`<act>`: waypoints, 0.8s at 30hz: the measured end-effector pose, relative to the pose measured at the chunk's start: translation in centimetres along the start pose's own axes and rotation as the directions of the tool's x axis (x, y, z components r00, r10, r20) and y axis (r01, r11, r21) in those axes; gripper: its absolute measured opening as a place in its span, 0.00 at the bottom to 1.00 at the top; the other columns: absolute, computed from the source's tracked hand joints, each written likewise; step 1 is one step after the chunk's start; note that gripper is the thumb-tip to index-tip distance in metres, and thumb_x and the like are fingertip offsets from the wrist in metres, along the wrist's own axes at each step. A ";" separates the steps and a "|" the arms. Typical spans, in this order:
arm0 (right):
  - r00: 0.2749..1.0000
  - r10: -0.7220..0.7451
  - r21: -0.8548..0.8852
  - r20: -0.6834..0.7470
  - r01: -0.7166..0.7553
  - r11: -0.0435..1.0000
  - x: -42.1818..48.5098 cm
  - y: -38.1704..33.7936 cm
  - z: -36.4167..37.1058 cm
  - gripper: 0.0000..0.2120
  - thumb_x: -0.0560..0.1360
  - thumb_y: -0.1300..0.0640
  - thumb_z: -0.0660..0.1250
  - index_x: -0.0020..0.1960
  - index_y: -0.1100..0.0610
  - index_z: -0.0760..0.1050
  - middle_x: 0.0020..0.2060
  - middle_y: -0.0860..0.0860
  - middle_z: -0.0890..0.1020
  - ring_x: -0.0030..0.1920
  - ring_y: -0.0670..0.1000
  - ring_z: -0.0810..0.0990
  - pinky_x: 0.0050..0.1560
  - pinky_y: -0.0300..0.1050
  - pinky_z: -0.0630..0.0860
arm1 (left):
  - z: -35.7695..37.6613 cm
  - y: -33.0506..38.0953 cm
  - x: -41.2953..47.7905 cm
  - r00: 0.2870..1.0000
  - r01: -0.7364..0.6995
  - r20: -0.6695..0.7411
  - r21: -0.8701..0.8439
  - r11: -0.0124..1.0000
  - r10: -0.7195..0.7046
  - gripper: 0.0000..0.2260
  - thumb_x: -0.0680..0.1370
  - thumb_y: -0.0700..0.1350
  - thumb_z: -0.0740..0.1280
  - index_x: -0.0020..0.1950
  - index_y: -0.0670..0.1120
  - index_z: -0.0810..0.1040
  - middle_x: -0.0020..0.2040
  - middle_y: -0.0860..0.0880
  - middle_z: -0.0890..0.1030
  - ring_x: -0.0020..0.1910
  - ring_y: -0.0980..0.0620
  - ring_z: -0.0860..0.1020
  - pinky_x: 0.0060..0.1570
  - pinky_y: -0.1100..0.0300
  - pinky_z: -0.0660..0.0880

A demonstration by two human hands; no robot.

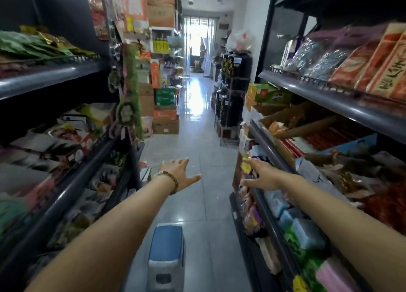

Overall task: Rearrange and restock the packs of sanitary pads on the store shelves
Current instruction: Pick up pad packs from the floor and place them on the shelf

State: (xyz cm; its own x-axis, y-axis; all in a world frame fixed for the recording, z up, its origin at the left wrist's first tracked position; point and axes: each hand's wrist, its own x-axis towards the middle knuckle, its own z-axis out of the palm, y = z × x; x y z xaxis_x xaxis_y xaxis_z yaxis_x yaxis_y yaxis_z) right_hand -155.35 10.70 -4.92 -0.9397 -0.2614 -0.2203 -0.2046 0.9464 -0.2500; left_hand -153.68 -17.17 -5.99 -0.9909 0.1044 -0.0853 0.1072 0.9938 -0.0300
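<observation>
I look down a narrow store aisle. Packs of sanitary pads (307,228) in blue, green and pink lie on a lower shelf of the right rack (276,230). My right hand (261,175) stretches forward with straight fingers, close to the front rail of that rack, holding nothing. My left hand (179,174), with a bead bracelet on the wrist, is spread open in the air over the aisle floor, touching nothing. The picture is blurred by motion.
A blue and grey plastic stool (167,256) stands on the tiled floor below my arms. The left rack (66,195) holds snack bags. Cardboard boxes (164,116) are stacked at the aisle's far left, dark canisters (232,94) at the far right.
</observation>
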 end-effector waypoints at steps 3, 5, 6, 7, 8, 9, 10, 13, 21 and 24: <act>1.000 0.002 0.017 0.003 -0.002 1.000 6.1 2.2 -3.1 0.40 0.75 0.37 0.64 0.78 0.47 0.48 0.78 0.49 0.52 0.77 0.54 0.54 0.75 0.53 0.56 | -1.5 0.4 5.8 1.000 0.013 0.001 -0.022 1.000 -0.013 0.38 0.76 0.70 0.50 0.78 0.47 0.53 0.77 0.48 0.59 0.74 0.46 0.61 0.72 0.47 0.57; 1.000 -0.005 0.044 -0.028 0.006 0.999 10.2 3.0 -4.9 0.40 0.74 0.36 0.64 0.78 0.47 0.50 0.78 0.50 0.54 0.76 0.54 0.56 0.75 0.54 0.58 | -2.4 0.0 9.6 1.000 0.007 -0.010 -0.018 1.000 -0.007 0.38 0.76 0.70 0.50 0.78 0.47 0.54 0.77 0.48 0.60 0.74 0.46 0.62 0.72 0.47 0.57; 0.999 -0.020 0.046 -0.042 0.022 0.999 12.3 3.2 -5.5 0.40 0.74 0.35 0.64 0.78 0.47 0.50 0.78 0.49 0.54 0.76 0.54 0.57 0.75 0.54 0.58 | -2.6 -0.4 11.5 1.000 0.009 -0.014 -0.014 1.000 -0.009 0.38 0.76 0.70 0.50 0.78 0.47 0.54 0.76 0.48 0.60 0.73 0.46 0.62 0.72 0.47 0.57; 0.998 -0.039 0.041 -0.047 0.041 0.998 14.2 3.3 -5.9 0.40 0.74 0.35 0.64 0.78 0.47 0.50 0.78 0.49 0.54 0.76 0.54 0.57 0.75 0.54 0.58 | -2.7 -0.9 13.4 1.000 0.019 -0.016 -0.011 1.000 -0.019 0.38 0.76 0.70 0.50 0.77 0.47 0.55 0.76 0.48 0.61 0.73 0.46 0.62 0.72 0.48 0.58; 0.997 -0.056 0.034 -0.046 0.058 0.998 16.1 3.4 -6.2 0.40 0.74 0.35 0.64 0.78 0.47 0.50 0.78 0.49 0.54 0.76 0.53 0.56 0.75 0.53 0.58 | -2.7 -1.4 15.2 0.999 0.032 -0.010 -0.013 0.999 -0.032 0.38 0.75 0.70 0.50 0.77 0.47 0.56 0.76 0.48 0.61 0.73 0.46 0.63 0.71 0.48 0.58; 0.997 -0.069 0.030 -0.043 0.070 0.997 18.0 3.6 -6.3 0.40 0.74 0.35 0.64 0.78 0.47 0.50 0.78 0.48 0.54 0.76 0.53 0.56 0.75 0.53 0.58 | -2.6 -1.9 17.1 0.999 0.046 0.001 -0.021 0.999 -0.046 0.38 0.75 0.70 0.50 0.77 0.47 0.56 0.76 0.48 0.61 0.73 0.46 0.63 0.71 0.48 0.58; 0.996 -0.076 0.025 -0.040 0.077 0.997 19.8 3.8 -6.3 0.40 0.74 0.35 0.63 0.78 0.47 0.50 0.78 0.48 0.53 0.76 0.53 0.56 0.75 0.52 0.58 | -2.4 -2.3 19.1 0.998 0.057 0.011 -0.027 0.998 -0.057 0.38 0.75 0.70 0.50 0.77 0.47 0.56 0.76 0.48 0.61 0.73 0.46 0.62 0.71 0.48 0.58; 0.997 -0.071 0.017 -0.020 0.071 0.997 24.6 4.9 -6.2 0.39 0.75 0.36 0.63 0.78 0.47 0.49 0.78 0.48 0.53 0.77 0.53 0.55 0.75 0.54 0.58 | -1.6 -3.1 24.9 0.998 0.063 0.033 -0.029 0.998 -0.062 0.38 0.75 0.70 0.51 0.77 0.47 0.56 0.76 0.48 0.61 0.73 0.46 0.62 0.72 0.48 0.58; 1.000 -0.001 0.113 0.020 -0.001 0.994 36.6 7.5 -8.3 0.41 0.74 0.37 0.64 0.79 0.48 0.49 0.78 0.49 0.52 0.77 0.53 0.53 0.76 0.53 0.55 | -0.6 -5.4 38.1 0.994 0.022 0.105 -0.052 0.998 -0.016 0.37 0.76 0.69 0.51 0.77 0.47 0.57 0.75 0.47 0.62 0.73 0.46 0.62 0.71 0.48 0.59; 0.999 -0.028 0.042 0.023 0.027 0.999 41.6 7.6 -9.4 0.39 0.76 0.38 0.63 0.79 0.49 0.49 0.78 0.48 0.52 0.77 0.52 0.53 0.75 0.52 0.55 | -1.1 -6.5 43.4 0.989 0.049 0.141 -0.062 0.997 -0.040 0.37 0.75 0.70 0.52 0.77 0.47 0.57 0.76 0.46 0.62 0.73 0.45 0.61 0.72 0.49 0.59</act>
State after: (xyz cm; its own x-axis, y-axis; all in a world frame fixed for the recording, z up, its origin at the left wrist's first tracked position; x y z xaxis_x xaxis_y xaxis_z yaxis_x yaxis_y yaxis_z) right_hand -198.55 8.80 -7.09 -0.9271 -0.2922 -0.2348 -0.2183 0.9300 -0.2957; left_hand -197.46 -19.01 -8.38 -0.9730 0.0585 -0.2232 0.0537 0.9982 0.0277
